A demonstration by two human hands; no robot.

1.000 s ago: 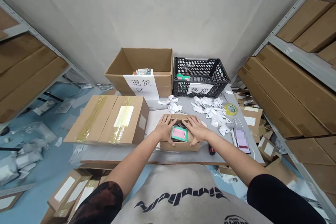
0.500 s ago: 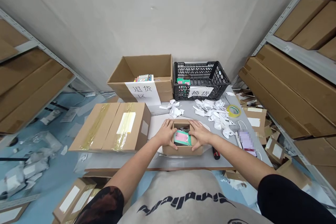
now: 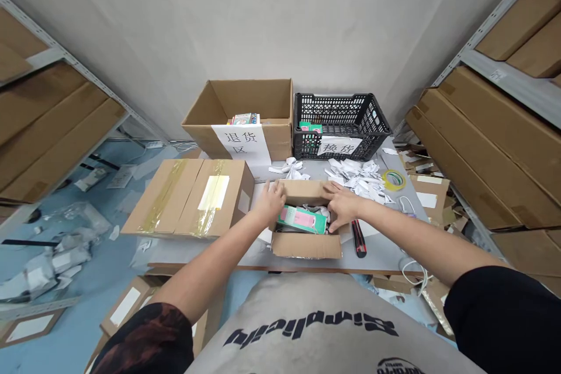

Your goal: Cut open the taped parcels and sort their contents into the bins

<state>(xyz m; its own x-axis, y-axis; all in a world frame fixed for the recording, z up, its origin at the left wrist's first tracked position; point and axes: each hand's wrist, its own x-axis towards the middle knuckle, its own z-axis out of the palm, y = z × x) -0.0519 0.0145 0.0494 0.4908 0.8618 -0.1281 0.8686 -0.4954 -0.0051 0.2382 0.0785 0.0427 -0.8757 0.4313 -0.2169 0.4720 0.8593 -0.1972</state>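
A small cardboard box (image 3: pixel 307 246) stands open near the front of the table, its front and back flaps spread out. Inside lies a green and pink packet (image 3: pixel 303 220) with crumpled grey-white filling behind it. My left hand (image 3: pixel 269 204) grips the box's left side, fingers curled at the back corner. On the opposite side my right hand (image 3: pixel 342 204) holds the rim, fingers on the back flap and thumb reaching down inside. A red and black cutter (image 3: pixel 359 239) lies just right of the box.
Behind stand a large carton (image 3: pixel 280 140) and a black crate (image 3: pixel 381 128), both with paper signs. A taped carton (image 3: pixel 166 198) sits at left. Paper scraps (image 3: pixel 357 178) and a tape roll (image 3: pixel 393 180) lie at right. Loaded shelves (image 3: pixel 477 146) flank the table.
The small box's flaps have opened wider, showing more of the packet and filling. Both hands have shifted slightly back along its sides. The view has moved a little, and the cutter shows more fully.
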